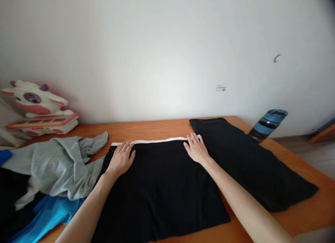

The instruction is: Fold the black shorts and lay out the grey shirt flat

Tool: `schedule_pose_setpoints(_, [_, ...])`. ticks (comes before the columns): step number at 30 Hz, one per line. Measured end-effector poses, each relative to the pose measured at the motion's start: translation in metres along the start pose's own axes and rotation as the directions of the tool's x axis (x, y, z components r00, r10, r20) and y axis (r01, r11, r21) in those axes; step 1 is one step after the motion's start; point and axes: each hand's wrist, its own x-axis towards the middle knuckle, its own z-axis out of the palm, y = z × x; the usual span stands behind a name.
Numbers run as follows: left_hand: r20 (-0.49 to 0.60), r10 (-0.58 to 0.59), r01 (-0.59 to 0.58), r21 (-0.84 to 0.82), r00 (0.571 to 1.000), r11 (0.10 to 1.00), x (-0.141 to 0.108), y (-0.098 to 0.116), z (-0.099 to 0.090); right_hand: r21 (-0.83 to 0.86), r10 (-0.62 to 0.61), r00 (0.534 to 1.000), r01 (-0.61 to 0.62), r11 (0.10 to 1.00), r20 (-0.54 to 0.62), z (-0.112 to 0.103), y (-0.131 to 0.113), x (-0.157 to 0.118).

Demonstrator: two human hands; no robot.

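Note:
A black piece of clothing (162, 180) with a white band along its far edge lies spread on the wooden table, a few soft creases near its front. My left hand (122, 156) rests flat on its far left corner, fingers over the white band. On the far right corner lies my right hand (196, 147), palm down with fingers extended across the band. Neither hand grips the cloth. A second black garment (251, 162), folded into a long flat shape, lies just to the right, partly behind my right forearm.
Left of the black cloth is a heap with a crumpled grey garment (57, 166) and a blue one (52, 213). A cow-shaped toy keyboard (42, 108) stands at the back left. A blue water bottle (268, 125) stands at the right edge of the wooden table (157, 129), before a white wall.

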Motion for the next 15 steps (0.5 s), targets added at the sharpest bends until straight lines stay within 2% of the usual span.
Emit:
schedule_pose_setpoints(2, [0.014,0.088,-0.088,-0.008,0.996,0.996,-0.012,0.022,-0.010,0.050,-0.161,0.987,0.162,0.986,-0.024,-0.010,-0.015,-0.024])
schedule_pose_setpoints(4, [0.071,0.182,-0.179,-0.048,0.981,0.983,-0.036,0.045,-0.022,0.131,-0.281,0.960,0.278,0.952,0.005,-0.015,-0.026,-0.055])
schedule_pose_setpoints(5, [0.106,0.235,-0.228,-0.073,0.966,0.971,-0.049,0.055,-0.028,0.167,-0.317,0.948,0.308,0.937,0.031,-0.016,-0.029,-0.070])
schedule_pose_setpoints(7, [0.181,0.328,-0.314,-0.103,0.927,0.944,-0.076,0.065,-0.040,0.213,-0.315,0.945,0.293,0.932,0.082,-0.018,-0.028,-0.094])
schedule_pose_setpoints(9, [0.209,0.351,-0.338,-0.095,0.913,0.936,-0.096,0.061,-0.050,0.224,-0.255,0.961,0.226,0.948,0.110,-0.020,-0.021,-0.106])
schedule_pose_setpoints(11, [0.188,0.308,-0.302,-0.061,0.933,0.951,-0.111,0.047,-0.060,0.227,-0.194,0.975,0.166,0.960,0.106,-0.022,-0.013,-0.112])
schedule_pose_setpoints(13, [0.127,0.208,-0.207,-0.027,0.970,0.978,-0.125,0.026,-0.072,0.245,-0.155,0.986,0.135,0.960,0.065,-0.025,-0.003,-0.118])
schedule_pose_setpoints(15, [0.046,0.047,-0.046,-0.015,0.998,0.999,-0.144,0.004,-0.084,0.284,-0.094,0.995,0.095,0.954,-0.017,-0.026,0.008,-0.129])
